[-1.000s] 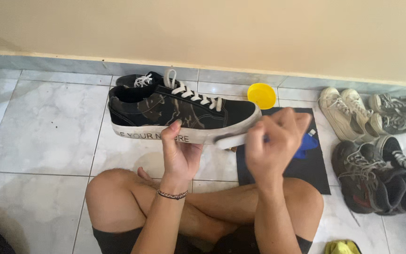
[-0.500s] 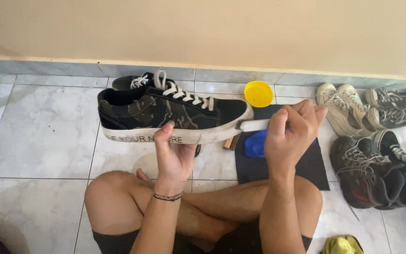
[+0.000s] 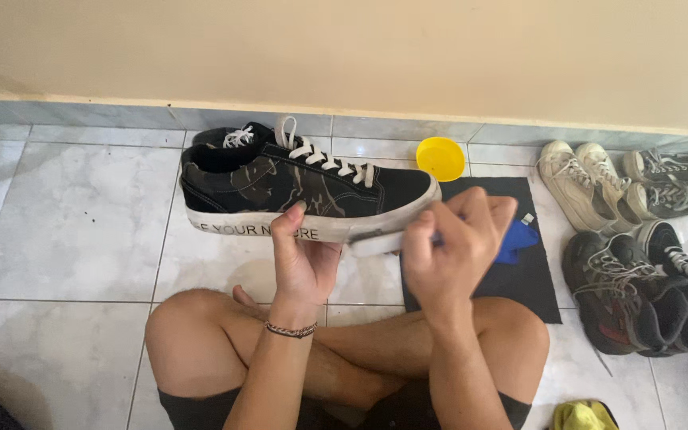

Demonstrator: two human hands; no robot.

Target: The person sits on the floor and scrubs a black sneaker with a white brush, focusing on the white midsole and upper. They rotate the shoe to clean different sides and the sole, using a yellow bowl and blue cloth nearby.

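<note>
Sitting on marble tile floor (image 3: 73, 231), beige wall (image 3: 344, 48) ahead.

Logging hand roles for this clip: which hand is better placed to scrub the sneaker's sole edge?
Likely the right hand: it holds the white brush against the sole near the toe, while the left hand supports the camouflage sneaker.

White marble-tile floor (image 3: 65, 215), black mat (image 3: 535, 279), yellow lid (image 3: 440, 158), worn shoe pairs (image 3: 631, 215), second black sneaker (image 3: 228, 137).
</note>
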